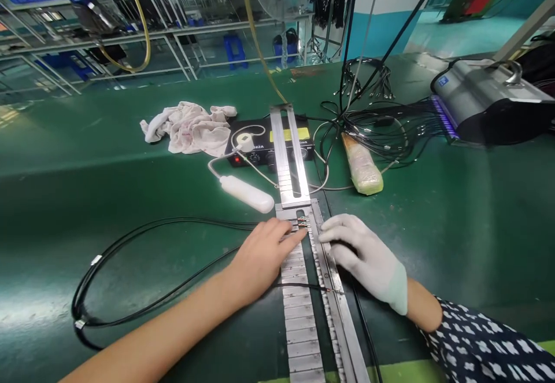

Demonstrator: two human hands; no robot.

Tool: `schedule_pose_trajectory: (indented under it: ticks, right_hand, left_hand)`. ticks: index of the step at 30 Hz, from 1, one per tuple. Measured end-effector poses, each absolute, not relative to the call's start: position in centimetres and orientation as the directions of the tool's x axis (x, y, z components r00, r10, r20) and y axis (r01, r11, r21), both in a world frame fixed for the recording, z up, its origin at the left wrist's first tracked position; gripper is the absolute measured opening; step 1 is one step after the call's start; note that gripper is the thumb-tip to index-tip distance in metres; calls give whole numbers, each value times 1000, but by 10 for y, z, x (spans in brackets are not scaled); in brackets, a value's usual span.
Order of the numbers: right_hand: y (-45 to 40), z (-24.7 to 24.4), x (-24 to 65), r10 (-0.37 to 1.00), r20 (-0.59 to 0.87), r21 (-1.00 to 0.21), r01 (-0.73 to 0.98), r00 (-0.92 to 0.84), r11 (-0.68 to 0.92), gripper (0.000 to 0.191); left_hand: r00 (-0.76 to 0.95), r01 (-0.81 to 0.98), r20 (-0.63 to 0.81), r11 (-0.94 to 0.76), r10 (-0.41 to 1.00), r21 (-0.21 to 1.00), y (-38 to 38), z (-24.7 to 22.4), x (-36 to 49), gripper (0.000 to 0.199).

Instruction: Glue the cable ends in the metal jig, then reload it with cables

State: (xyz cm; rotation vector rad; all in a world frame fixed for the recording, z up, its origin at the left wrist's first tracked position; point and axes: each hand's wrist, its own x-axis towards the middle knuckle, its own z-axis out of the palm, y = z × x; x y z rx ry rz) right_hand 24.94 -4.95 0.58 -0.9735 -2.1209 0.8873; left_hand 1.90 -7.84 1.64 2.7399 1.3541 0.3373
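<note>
My bare left hand point(265, 258) lies over the slotted metal fixture point(297, 313), its fingers and thumb closed on black cables point(186, 220). Just past my thumb, the stripped ends of these cables point(303, 222) lie across the fixture's groove. My right hand point(366, 256) wears a white glove; its fingers are spread and bent, with the tips at the fixture's right rail point(332, 267). Nothing shows in its grip. One more black cable point(299, 284) lies across the fixture nearer to me. The cables loop out to the left on the green table.
Behind the fixture stands a black control box point(243, 160) with a white-handled tool point(247, 193) before it. A crumpled cloth point(191, 128) lies left. A wrapped bundle point(363, 166), many black cables point(381, 131) and a grey machine with a purple light point(485, 102) are right.
</note>
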Motion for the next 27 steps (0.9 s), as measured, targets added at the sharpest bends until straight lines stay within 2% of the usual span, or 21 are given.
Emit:
schedule_pose_trajectory:
  ticks: [2, 4, 10, 15, 18, 21, 24, 27]
  right_hand:
    - [-41, 2, 254, 848, 234, -827, 361, -475, 431, 20]
    - [-36, 0, 255, 864, 213, -845, 359, -456, 397, 23]
    - [-36, 2, 252, 878, 188, -856, 365, -440, 366, 22]
    - [-37, 4, 252, 882, 179, -865, 358, -436, 353, 21]
    - [-37, 5, 252, 884, 168, -869, 358, -437, 342, 21]
    - [-37, 5, 252, 882, 159, -868, 362, -444, 339, 21]
    - [-38, 4, 251, 884, 148, -870, 366, -443, 329, 21]
    - [-37, 4, 251, 884, 140, -872, 367, -447, 324, 21]
  left_hand:
    - [633, 753, 144, -649, 760, 114, -63, 13, 23, 46]
    - [628, 755, 135, -642, 767, 133, -56, 12, 25, 45]
    - [545, 756, 123, -549, 830, 356, -68, 25, 26, 35]
    - [541, 690, -12, -436, 841, 577, -116, 30, 18, 23]
    - [463, 695, -46, -330, 885, 638, -142, 21, 13, 27]
    - [482, 637, -18, -337, 876, 694, -148, 13, 7, 31]
    - [522, 602, 54, -412, 851, 684, -132, 14, -4, 37]
    - [522, 665, 131, -498, 843, 557, -107, 23, -16, 43]
